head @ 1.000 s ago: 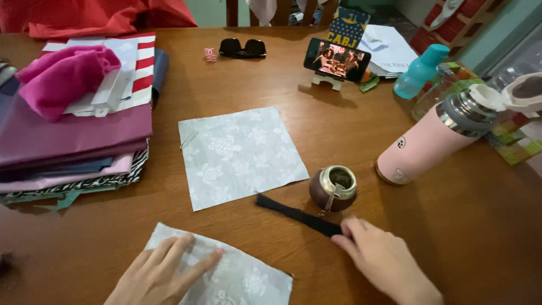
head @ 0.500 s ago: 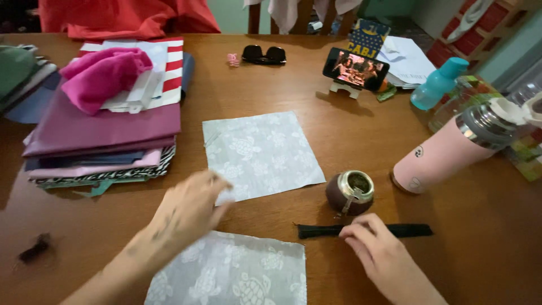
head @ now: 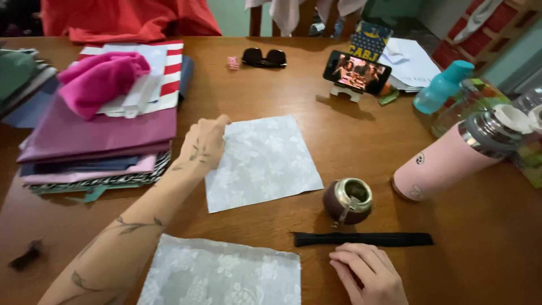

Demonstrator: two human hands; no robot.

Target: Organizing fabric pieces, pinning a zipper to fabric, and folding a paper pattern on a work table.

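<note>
Pale printed fabric square (head: 261, 162) lies flat beside the mate cup (head: 348, 200); left hand (head: 204, 145) presses fingers on its upper-left corner. Thin and limp, it likely lifts best by corners. Right hand (head: 368, 272), loosely curled and empty, rests below the black zipper (head: 362, 239).

left hand (head: 204, 148): rests on left edge of far pale fabric square (head: 262, 161)
right hand (head: 370, 274): fingertips touching black strip (head: 361, 239)
gourd cup (head: 348, 200): just beyond strip
near fabric square (head: 223, 274): bottom edge
pink flask (head: 457, 155): right
</note>
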